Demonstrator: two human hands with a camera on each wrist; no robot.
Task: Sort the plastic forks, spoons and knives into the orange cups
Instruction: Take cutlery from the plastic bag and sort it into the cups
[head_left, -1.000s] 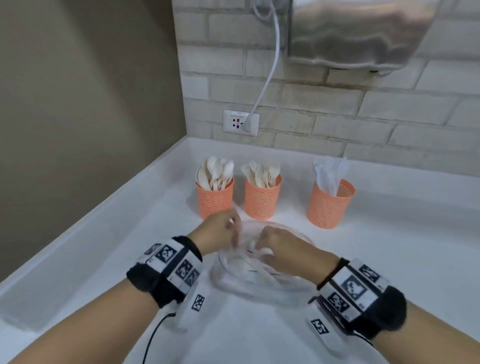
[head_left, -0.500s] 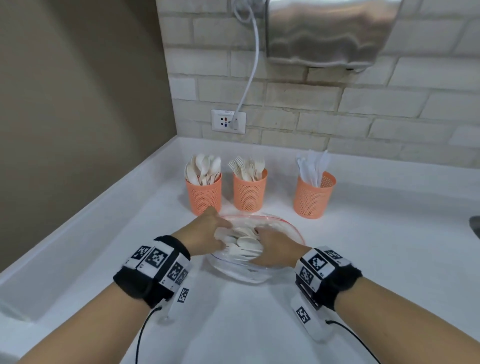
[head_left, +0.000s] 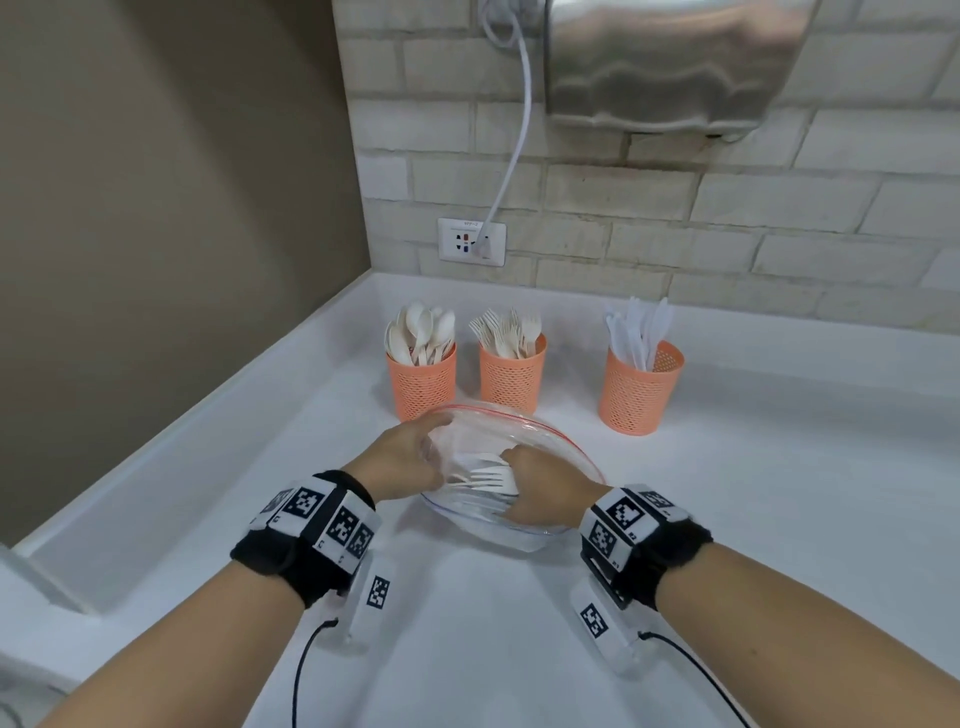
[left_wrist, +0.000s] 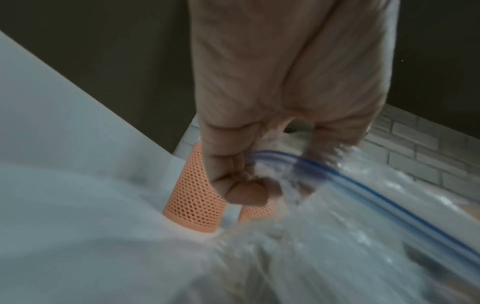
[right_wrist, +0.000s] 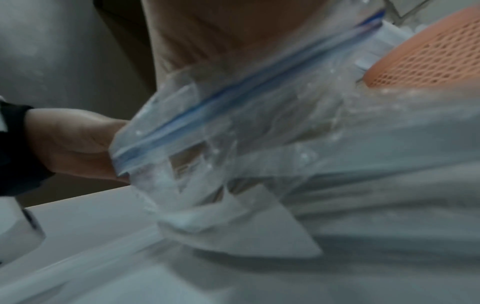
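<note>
My left hand (head_left: 402, 457) is pinching the crinkly clear zip bag (head_left: 550, 441) at its rim; my right hand (head_left: 540, 486), inside, is curling round white plastic forks (head_left: 485, 480). Three perforated orange cups (head_left: 511, 382) are standing at twelve o'clock.

A white countertop (head_left: 753, 467) carries three orange mesh cups in a row near the brick wall: left (head_left: 422, 382), middle (head_left: 511, 379), right (head_left: 638, 397). Just before them lies a clear zip bag (head_left: 550, 441).
</note>
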